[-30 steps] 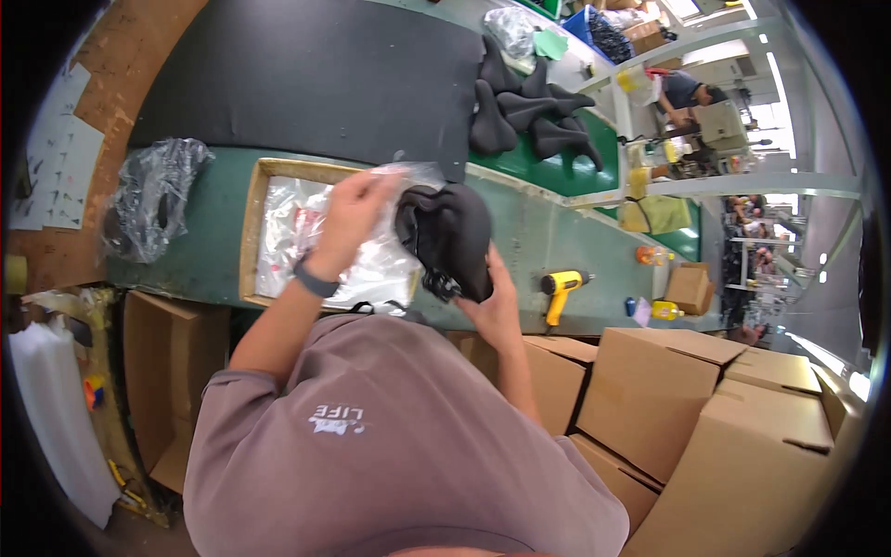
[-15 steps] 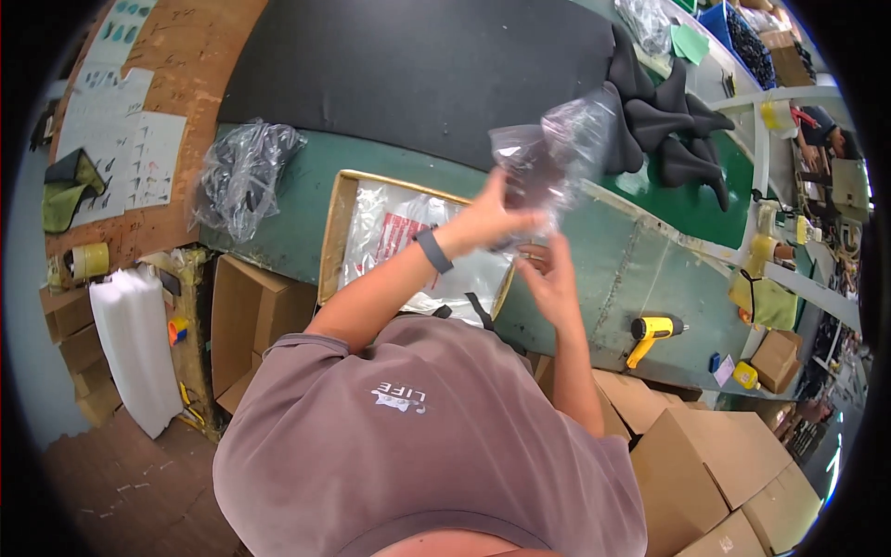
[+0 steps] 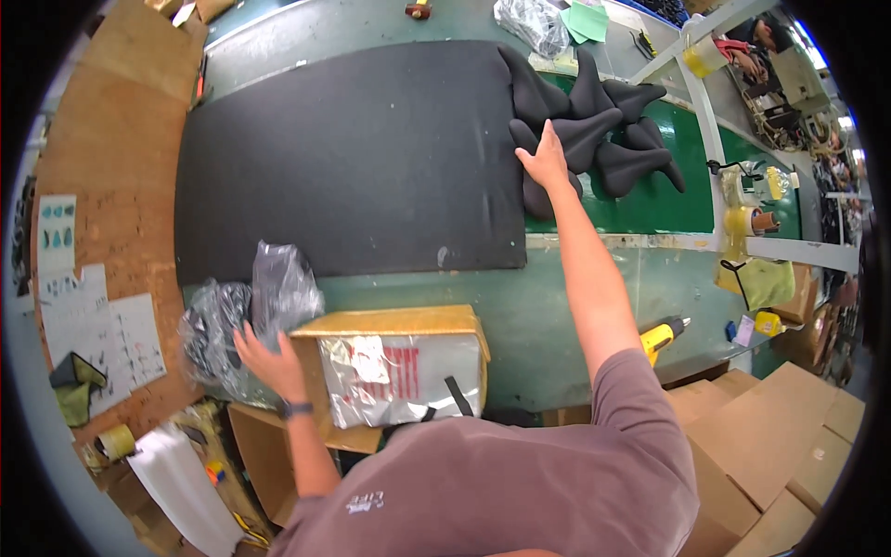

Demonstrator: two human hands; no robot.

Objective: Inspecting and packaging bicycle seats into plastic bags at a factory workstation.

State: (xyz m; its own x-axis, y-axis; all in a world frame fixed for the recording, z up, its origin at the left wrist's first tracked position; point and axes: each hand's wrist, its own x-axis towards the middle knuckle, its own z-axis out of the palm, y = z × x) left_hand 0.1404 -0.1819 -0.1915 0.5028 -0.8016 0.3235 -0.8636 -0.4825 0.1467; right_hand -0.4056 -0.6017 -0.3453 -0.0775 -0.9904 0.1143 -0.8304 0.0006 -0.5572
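Note:
Several black bicycle saddles (image 3: 592, 137) lie in a loose cluster at the far right. My right hand (image 3: 548, 165) reaches to the near-left side of that cluster, fingers stretched out and thumb apart, over or touching a saddle; contact is unclear. At the left, my left hand (image 3: 269, 364) is spread, with nothing gripped, beside two clear plastic bags. One upright bag (image 3: 281, 290) holds something dark; the other, a crumpled bag (image 3: 215, 336) with dark contents, sits left of it. Close to my body is an open cardboard box (image 3: 394, 320) with a plastic package (image 3: 394, 382) printed in red.
A large black mat (image 3: 353, 167) covers much of the green bench. A yellow heat gun (image 3: 664, 336) lies at right, under my right arm's side. Brown cartons (image 3: 742, 436) stack at lower right. White foam sheets (image 3: 186, 483) stand at lower left. Someone works at far right.
The bagged dark item that was between my hands now rests at the left beside the other bag. My hands have parted: left to the bags, right to the saddles. The view has shifted.

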